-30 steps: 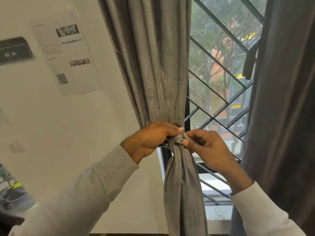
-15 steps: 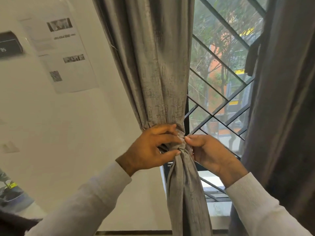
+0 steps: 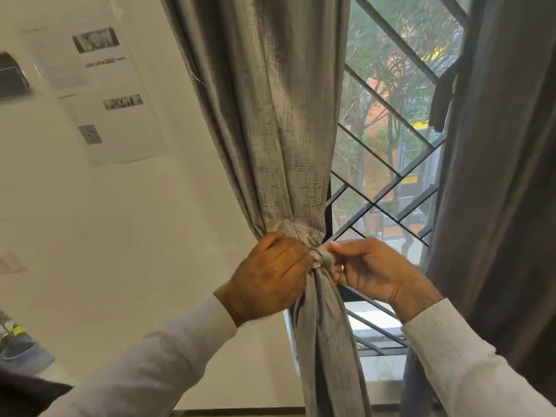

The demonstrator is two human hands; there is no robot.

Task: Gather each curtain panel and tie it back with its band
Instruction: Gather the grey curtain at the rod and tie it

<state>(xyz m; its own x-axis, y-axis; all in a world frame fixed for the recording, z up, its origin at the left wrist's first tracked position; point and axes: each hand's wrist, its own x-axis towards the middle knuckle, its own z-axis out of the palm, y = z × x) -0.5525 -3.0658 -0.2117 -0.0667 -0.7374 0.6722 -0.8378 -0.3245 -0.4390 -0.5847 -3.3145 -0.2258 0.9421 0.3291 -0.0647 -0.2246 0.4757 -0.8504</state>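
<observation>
White wall [image 3: 126, 224] fills the left of my view, with two printed sheets [image 3: 99, 94] taped to it and a dark device [image 3: 12, 76] at the far left edge; to the right is a window with a diagonal metal grille [image 3: 388, 164], trees and an orange building beyond it

Two curtain panels show. I see the light grey panel [image 3: 279, 121] hanging in the middle, drawn into a narrow waist at about my chest height and falling in a tight column below. I see the darker panel [image 3: 505, 176] hanging loose along the right edge, not gathered at all

At the waist of the light grey panel sits a matching fabric band [image 3: 320, 258], wrapped round the bunched cloth. My left hand [image 3: 270, 275] has its fingers curled against the band's left side, pinching it; my right hand [image 3: 373, 269] pinches the band's right side between thumb and fingertips. Both grips are closed on the band, and the two hands nearly touch. Whether a knot is already pulled tight I cannot tell, as the fingers cover it

My judgement: the first panel is gathered and its tie is nearly finished; the darker panel is left to do. A dark strip [image 3: 442, 100] hangs by its inner edge, possibly its band

Count: two panels, one band in hand, two hands, two sheets
</observation>
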